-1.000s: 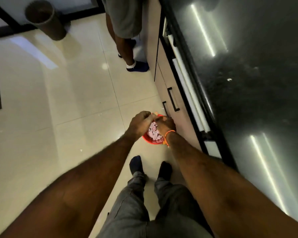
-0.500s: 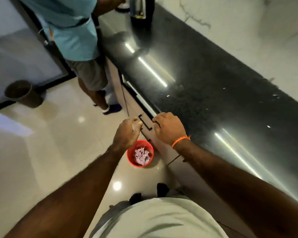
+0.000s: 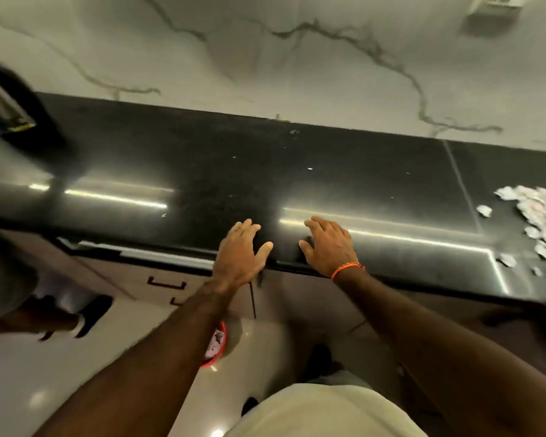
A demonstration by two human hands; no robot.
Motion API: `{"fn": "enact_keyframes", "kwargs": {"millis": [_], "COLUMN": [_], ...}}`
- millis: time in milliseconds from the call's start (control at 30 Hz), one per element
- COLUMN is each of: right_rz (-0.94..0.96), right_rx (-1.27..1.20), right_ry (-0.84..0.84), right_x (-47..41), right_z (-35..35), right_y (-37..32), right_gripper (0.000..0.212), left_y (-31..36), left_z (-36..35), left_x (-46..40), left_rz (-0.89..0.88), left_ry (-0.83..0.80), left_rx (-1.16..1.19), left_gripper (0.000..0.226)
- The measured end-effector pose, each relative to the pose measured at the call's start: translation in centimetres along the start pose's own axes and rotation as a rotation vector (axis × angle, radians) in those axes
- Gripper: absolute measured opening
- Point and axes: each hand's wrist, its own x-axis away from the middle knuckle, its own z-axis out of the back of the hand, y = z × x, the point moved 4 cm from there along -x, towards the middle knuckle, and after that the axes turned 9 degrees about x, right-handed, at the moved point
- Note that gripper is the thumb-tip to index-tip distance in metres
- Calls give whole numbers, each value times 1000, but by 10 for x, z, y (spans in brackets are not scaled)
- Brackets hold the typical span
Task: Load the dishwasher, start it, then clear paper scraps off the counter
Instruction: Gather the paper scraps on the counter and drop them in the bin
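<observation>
Both grips empty, fingers spread: left hand [image 3: 238, 252] & right hand [image 3: 330, 246] at bench [image 3: 202, 171] edge. Next I reach right, rake paper scraps [image 3: 539, 216] together w/ cupped palms, then into red bucket [image 3: 216, 346].

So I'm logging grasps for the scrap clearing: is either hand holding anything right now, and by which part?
Nothing is held. The left hand and right hand are open over the black polished stone counter edge.

- Both bare arms reach forward, side by side and apart.
- The left hand [image 3: 238, 252] is palm down, its fingers straight and spread.
- The right hand [image 3: 328, 246] is also palm down, fingers loosely extended, thumb pointing toward the left hand.
</observation>
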Motion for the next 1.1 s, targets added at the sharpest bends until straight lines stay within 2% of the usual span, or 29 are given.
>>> {"fn": "enact_keyframes", "kwargs": {"millis": [100, 267, 567, 667, 900, 1100], "right_rz": [-106, -272, -521, -597, -841, -1007], "right_rx": [-14, -39, -9, 10, 23, -21], "right_ry": [77, 231, 296, 250, 39, 46], "right_x": [25, 70, 130, 142, 163, 149], "right_z": [11, 24, 43, 43, 32, 24], "right_y": [50, 137, 293, 341, 419, 453], "right_gripper": [51, 27, 31, 42, 85, 124], "left_y": [40, 112, 241, 276, 340, 363], "left_z": [-35, -93, -216, -262, -334, -379], "left_x": [-9, -23, -51, -56, -76, -97], "left_rz": [-104, -275, -427, -467, -591, -746], "left_ry": [-96, -223, -380, -422, -529, -624], "left_rx": [-22, -64, -88, -105, -192, -323], "left_gripper": [62, 62, 62, 64, 71, 89]}}
